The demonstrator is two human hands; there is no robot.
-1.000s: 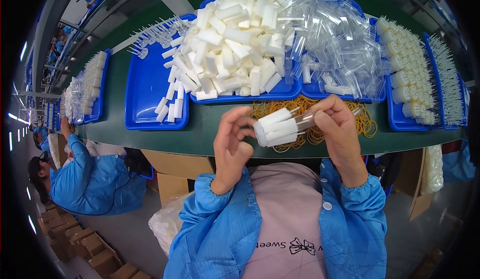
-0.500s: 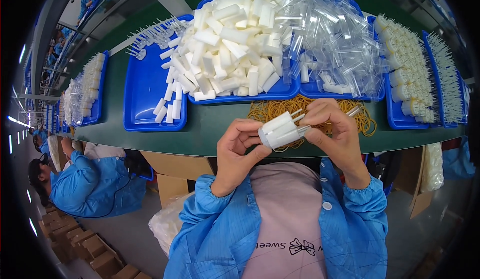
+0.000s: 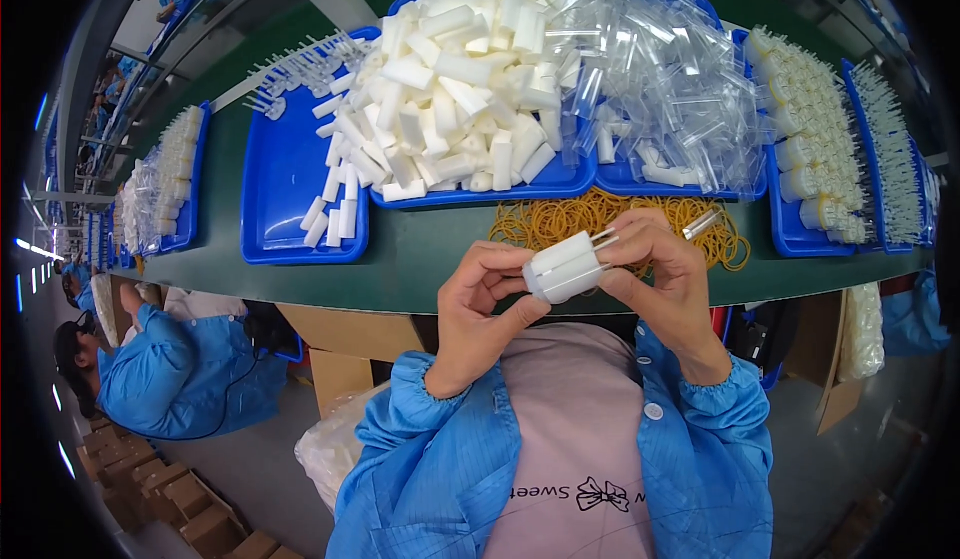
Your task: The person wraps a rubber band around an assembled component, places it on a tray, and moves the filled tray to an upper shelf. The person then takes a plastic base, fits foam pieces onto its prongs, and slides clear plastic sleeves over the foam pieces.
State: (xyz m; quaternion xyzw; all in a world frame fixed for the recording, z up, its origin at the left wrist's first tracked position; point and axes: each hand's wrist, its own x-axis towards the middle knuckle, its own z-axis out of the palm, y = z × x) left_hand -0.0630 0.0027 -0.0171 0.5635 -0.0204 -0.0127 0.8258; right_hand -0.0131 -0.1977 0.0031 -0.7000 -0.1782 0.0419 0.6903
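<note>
"Left fingers have come in since a second ago. They stood loose beside the white bundle (image 3: 567,267) then; now they're wrapped on it."

"And the right hand's drawn in closer too. What do you see from over the worker's head?"

"Left hand (image 3: 480,304) has thumb and fingertips closed round the bundle's base. Right hand (image 3: 660,269) is curled nearly shut, thumb and fingertips pinching the other end, where thin pins (image 3: 604,239) poke out."

"Where is it, exactly?"

"Held up, tilted, just inside the near edge of the green table (image 3: 410,279), with the rubber bands (image 3: 560,215) lying beyond, by the near edges of the blue trays (image 3: 282,179)."

"What's that shiny end past the right hand?"

"Clear piece (image 3: 703,224), by its look. I can't tell if the palm has hold of it."

"So which step is this?"

"I'd judge they're snugging the white pieces into an even ring around the pins."

"And the next move?"

"It calls, I'd say, for the left grip to stay firm on the base while the right fingers press evenly. Let one side slacken and a piece could slip."
</note>
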